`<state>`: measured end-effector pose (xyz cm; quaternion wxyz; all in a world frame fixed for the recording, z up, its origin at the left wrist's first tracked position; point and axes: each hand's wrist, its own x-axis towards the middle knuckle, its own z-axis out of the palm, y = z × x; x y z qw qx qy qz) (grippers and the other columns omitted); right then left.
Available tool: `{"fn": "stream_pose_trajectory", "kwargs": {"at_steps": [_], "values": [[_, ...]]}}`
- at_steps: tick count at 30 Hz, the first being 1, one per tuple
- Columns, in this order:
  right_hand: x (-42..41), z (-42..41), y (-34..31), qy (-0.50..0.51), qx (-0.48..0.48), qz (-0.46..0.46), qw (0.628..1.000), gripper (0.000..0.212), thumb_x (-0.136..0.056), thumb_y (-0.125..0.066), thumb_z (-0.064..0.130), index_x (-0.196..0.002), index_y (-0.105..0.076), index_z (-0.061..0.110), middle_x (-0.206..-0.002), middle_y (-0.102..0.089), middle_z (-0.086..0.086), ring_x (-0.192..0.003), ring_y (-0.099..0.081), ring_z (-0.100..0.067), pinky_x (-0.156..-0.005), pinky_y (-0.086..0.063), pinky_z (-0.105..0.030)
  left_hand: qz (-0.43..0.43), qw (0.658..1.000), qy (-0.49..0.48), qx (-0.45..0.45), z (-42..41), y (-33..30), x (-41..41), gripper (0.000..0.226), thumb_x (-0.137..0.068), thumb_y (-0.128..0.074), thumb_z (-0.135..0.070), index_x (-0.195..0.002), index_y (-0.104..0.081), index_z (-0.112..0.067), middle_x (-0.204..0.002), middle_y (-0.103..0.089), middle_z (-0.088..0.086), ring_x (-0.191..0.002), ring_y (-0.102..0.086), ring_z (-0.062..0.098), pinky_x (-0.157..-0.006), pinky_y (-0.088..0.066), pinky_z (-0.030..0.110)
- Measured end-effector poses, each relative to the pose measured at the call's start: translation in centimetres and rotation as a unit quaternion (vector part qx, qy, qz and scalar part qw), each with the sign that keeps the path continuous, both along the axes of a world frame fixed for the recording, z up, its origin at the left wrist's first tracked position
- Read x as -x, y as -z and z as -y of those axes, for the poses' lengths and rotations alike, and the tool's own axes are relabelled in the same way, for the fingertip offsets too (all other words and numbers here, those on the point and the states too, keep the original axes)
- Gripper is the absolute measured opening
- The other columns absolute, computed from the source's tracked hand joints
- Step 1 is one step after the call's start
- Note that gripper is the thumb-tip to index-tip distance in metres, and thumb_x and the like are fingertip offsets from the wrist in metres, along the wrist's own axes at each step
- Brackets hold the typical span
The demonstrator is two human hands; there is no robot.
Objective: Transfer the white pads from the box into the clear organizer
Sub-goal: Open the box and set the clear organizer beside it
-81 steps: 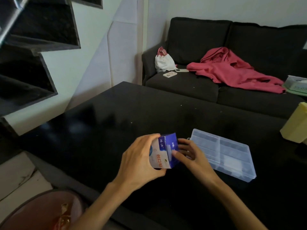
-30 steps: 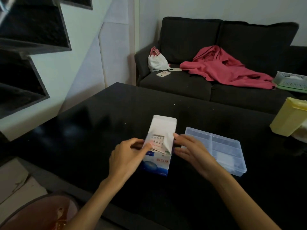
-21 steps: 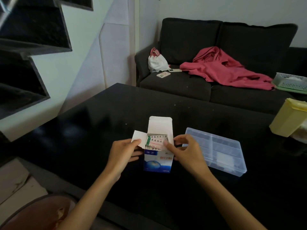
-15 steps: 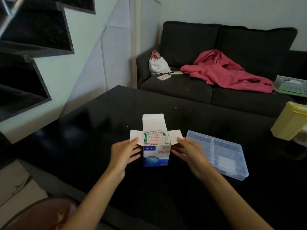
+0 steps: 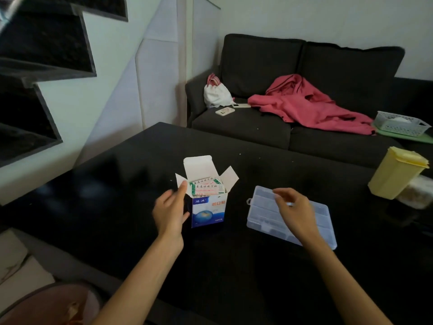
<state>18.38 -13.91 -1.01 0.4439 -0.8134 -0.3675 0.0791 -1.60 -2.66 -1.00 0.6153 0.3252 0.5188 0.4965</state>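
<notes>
The white pads point(image 5: 207, 186) sit packed upright in the open mouth of the box point(image 5: 208, 211), which stands on the black table point(image 5: 117, 207), its three flaps now splayed wide. Half a second ago both hands were folding the side flaps outward; now the right hand point(image 5: 293, 211) has left the box and hovers over the clear organizer point(image 5: 262, 214), which lies closed just to the right of the box, apart from it. The left hand point(image 5: 169, 211) stays by the box, fingers loosely extended, its thumb touching the left flap. The right hand's fingers are loosely curled and blurred by motion; they appear to hold nothing.

With the box fully opened, the move toward the organizer suggests its lid comes next, since no pad has been transferred yet.

How many pads the box holds cannot be told; only the top edges show. The right hand covers part of the organizer's lid, and its compartments read only faintly through the plastic. A yellow container point(image 5: 396, 175) stands at the table's right edge.
</notes>
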Motion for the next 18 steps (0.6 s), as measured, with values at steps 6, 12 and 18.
{"fn": "stream_pose_trajectory", "kwargs": {"at_steps": [6,12,18], "values": [[-2.1,4.1,3.5,-0.016,0.32,0.174,0.931,0.051,-0.099,-0.027,0.041,-0.147,-0.016,0.028,-0.157,-0.012,-0.006,-0.144,-0.009,-0.027,-0.116,-0.011,-0.048,-0.117,0.938,-0.074,-0.317,2.8,-1.8,-0.1,0.021,-0.087,-0.064,-0.031,-0.098,-0.048,-0.023,-0.093,-0.054,-0.011,-0.076,-0.053,-0.003,-0.065,-0.043,0.012],[-0.6,6.8,3.2,-0.117,0.281,0.2,0.931,0.049,-0.097,-0.031,0.049,-0.144,-0.018,0.041,-0.156,-0.014,0.006,-0.144,-0.008,-0.015,-0.116,-0.008,-0.039,-0.385,0.69,0.409,-0.456,6.2,0.4,-2.5,0.035,-0.092,-0.056,-0.032,-0.126,-0.05,-0.037,-0.13,-0.051,-0.018,-0.119,-0.047,-0.002,-0.098,-0.041,0.019],[-0.6,9.0,-0.5,0.012,0.091,0.098,0.991,0.018,-0.092,-0.052,0.035,-0.088,-0.064,0.022,-0.086,-0.063,0.01,-0.074,-0.061,-0.004,-0.066,-0.049,-0.018,-0.524,0.519,0.433,-0.519,6.6,1.6,-3.8,0.043,-0.098,-0.043,-0.039,-0.14,-0.04,-0.029,-0.151,-0.032,-0.006,-0.138,-0.029,0.009,-0.113,-0.02,0.03]]}}
